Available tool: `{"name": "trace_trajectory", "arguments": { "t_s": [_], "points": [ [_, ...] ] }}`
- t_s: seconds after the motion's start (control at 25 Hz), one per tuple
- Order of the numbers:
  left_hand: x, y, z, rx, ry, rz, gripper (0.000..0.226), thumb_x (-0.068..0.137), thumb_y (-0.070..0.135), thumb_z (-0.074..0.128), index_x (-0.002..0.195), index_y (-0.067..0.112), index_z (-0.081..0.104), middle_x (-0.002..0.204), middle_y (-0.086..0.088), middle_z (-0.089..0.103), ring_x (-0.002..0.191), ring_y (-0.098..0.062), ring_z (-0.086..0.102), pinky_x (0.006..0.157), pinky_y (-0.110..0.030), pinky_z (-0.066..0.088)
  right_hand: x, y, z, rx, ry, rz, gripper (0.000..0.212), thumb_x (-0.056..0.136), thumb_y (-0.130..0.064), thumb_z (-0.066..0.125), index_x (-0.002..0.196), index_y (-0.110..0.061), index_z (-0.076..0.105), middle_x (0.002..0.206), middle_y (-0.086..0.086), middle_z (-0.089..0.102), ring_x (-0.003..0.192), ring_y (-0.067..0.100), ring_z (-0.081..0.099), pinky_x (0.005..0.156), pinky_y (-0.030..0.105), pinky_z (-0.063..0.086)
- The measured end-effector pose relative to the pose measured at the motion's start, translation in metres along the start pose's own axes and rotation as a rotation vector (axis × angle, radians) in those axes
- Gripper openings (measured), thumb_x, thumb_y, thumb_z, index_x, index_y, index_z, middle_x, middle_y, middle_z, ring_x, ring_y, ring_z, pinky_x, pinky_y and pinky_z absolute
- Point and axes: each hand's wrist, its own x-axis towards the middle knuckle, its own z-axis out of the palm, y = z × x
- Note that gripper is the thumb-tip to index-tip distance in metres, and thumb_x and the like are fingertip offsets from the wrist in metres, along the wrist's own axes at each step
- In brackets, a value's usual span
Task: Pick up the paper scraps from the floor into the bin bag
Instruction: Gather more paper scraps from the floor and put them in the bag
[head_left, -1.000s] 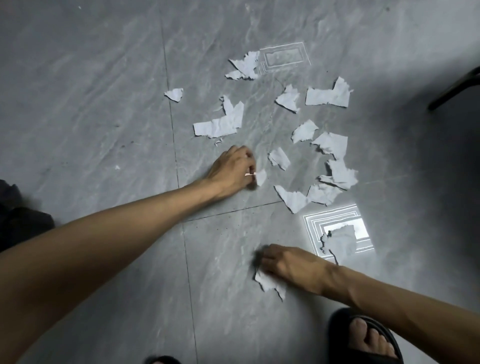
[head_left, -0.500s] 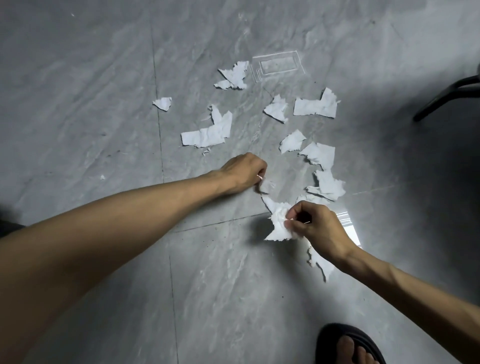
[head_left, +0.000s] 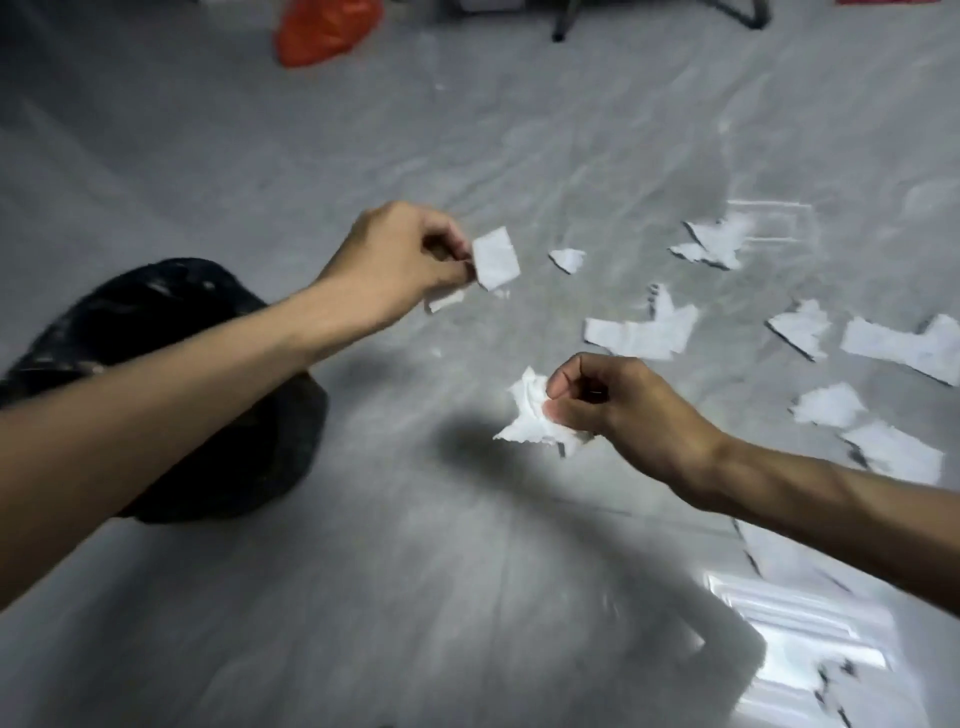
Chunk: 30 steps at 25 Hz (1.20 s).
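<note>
Both hands are up off the floor! The left hand (head_left: 395, 260), centre frame, pinches a small flat scrap (head_left: 496, 257) between thumb and fingers. Lower right of it, the right hand (head_left: 618, 410) is clenched around a crumpled wad of paper (head_left: 530, 415). The black bin bag (head_left: 208, 415) sits at left under the left forearm, its mouth possibly hidden, hard to tell through blur. More loose scraps (head_left: 639, 332) litter the grey floor (head_left: 363, 597) at right.

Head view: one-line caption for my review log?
Both hands, left hand and right hand, hold paper scraps above the floor beside the black bin bag.
</note>
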Motion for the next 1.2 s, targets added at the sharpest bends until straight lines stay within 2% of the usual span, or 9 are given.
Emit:
{"name": "trace_trajectory", "arguments": {
  "t_s": [0.16,0.28,0.36,0.48,0.56,0.76,0.92,1.04,1.2],
  "points": [
    [-0.055,-0.075,-0.056,-0.120,0.240,-0.238,0.006,0.076,0.020,0.076,0.078,0.017,0.071,0.065,-0.002,0.070,0.047,-0.001,0.056,0.052,-0.014,0.041,0.050,-0.057,0.052,-0.055,-0.124,-0.094,0.009,0.086,-0.004,0.065,0.078,-0.008,0.062,0.069,0.003,0.055,0.057,0.010,0.053,0.051,0.014,0.049],
    [-0.084,-0.133,-0.089,-0.040,0.431,-0.367,0.007,0.076,0.022,0.074,0.074,0.021,0.068,0.064,0.001,0.068,0.050,-0.008,0.061,0.053,-0.018,0.044,0.083,-0.090,0.112,0.020,-0.146,-0.156,0.008,0.086,-0.003,0.066,0.080,-0.008,0.063,0.069,0.004,0.053,0.059,0.011,0.052,0.052,0.018,0.051],
    [-0.098,-0.170,-0.106,0.072,0.382,-0.485,0.011,0.077,0.015,0.071,0.078,0.023,0.065,0.072,-0.001,0.067,0.064,-0.016,0.067,0.061,-0.022,0.046,0.099,-0.107,0.146,0.141,-0.115,-0.176,0.008,0.085,-0.001,0.065,0.082,-0.008,0.063,0.064,-0.001,0.052,0.054,0.008,0.052,0.050,0.018,0.051],
    [-0.123,-0.208,-0.111,0.208,0.134,-0.762,0.031,0.076,0.022,0.074,0.105,0.020,0.062,0.094,0.001,0.063,0.093,-0.021,0.061,0.078,-0.028,0.043,0.118,-0.126,0.184,0.289,-0.051,-0.210,0.014,0.085,0.001,0.064,0.078,-0.011,0.061,0.056,-0.009,0.049,0.044,0.002,0.051,0.048,0.019,0.053],
    [-0.134,-0.218,-0.112,0.103,0.194,-0.818,0.032,0.077,0.020,0.072,0.108,0.022,0.061,0.099,0.002,0.061,0.099,-0.021,0.060,0.086,-0.029,0.044,0.132,-0.133,0.209,0.230,-0.018,-0.238,0.015,0.084,0.001,0.062,0.079,-0.013,0.061,0.061,-0.007,0.050,0.051,0.005,0.052,0.052,0.019,0.054],
    [-0.137,-0.197,-0.116,0.028,0.516,-0.731,0.029,0.079,0.011,0.060,0.106,0.022,0.061,0.107,-0.001,0.065,0.101,-0.020,0.059,0.088,-0.031,0.045,0.151,-0.138,0.242,-0.186,-0.253,-0.182,0.037,0.084,-0.001,0.060,0.119,-0.012,0.064,0.099,0.007,0.064,0.097,0.025,0.065,0.097,0.035,0.052],
    [-0.111,-0.144,-0.096,0.119,0.521,-0.438,0.029,0.078,0.011,0.058,0.104,0.025,0.060,0.090,0.006,0.056,0.077,-0.012,0.054,0.074,-0.024,0.038,0.146,-0.123,0.189,0.058,-0.187,-0.180,0.025,0.091,0.007,0.051,0.113,0.005,0.062,0.081,0.006,0.057,0.068,0.018,0.062,0.072,0.023,0.057],
    [-0.085,-0.099,-0.052,0.084,0.336,-0.187,0.026,0.077,0.007,0.058,0.099,0.017,0.065,0.084,0.009,0.055,0.075,-0.012,0.055,0.074,-0.019,0.039,0.137,-0.088,0.119,0.064,-0.104,-0.101,0.018,0.091,0.004,0.053,0.106,0.003,0.063,0.082,0.011,0.057,0.064,0.017,0.061,0.064,0.019,0.056],
    [-0.051,-0.057,0.025,-0.016,-0.044,-0.109,0.017,0.080,0.010,0.061,0.095,0.017,0.066,0.078,0.013,0.061,0.072,-0.011,0.059,0.068,-0.013,0.043,0.092,-0.017,0.020,-0.089,-0.003,0.083,0.015,0.090,0.003,0.054,0.100,-0.001,0.065,0.081,0.012,0.063,0.066,0.018,0.062,0.067,0.024,0.053]
  ]
}}
